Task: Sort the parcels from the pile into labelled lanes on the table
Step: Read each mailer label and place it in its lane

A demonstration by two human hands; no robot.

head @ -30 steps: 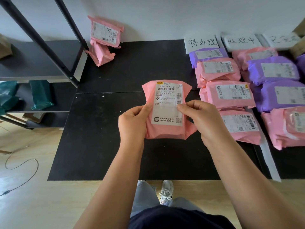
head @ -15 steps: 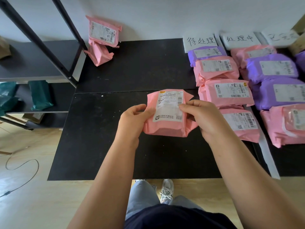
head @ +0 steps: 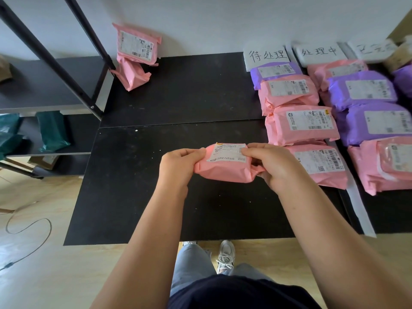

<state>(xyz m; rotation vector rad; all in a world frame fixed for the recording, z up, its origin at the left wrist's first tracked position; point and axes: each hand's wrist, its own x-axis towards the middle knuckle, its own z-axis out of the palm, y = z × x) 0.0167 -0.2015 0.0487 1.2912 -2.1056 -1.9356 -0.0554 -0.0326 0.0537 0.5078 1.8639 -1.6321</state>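
grip: left hand (head: pixel 178 162) and right hand (head: pixel 273 167) pinch parcel (head: pixel 225 169) by its ends | done: lanes (head: pixel 392 210) well filled | left: held parcel, two in pile (head: pixel 137 46)

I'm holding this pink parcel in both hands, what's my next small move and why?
Probably carry it right, toward the sorted parcels below the paper signs. The left hand and right hand grip the pink parcel above the table, label up; the nearest row lies right of it.

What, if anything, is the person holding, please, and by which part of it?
A pink parcel, held by its two ends: the left hand grips its left end and the right hand grips its right end.
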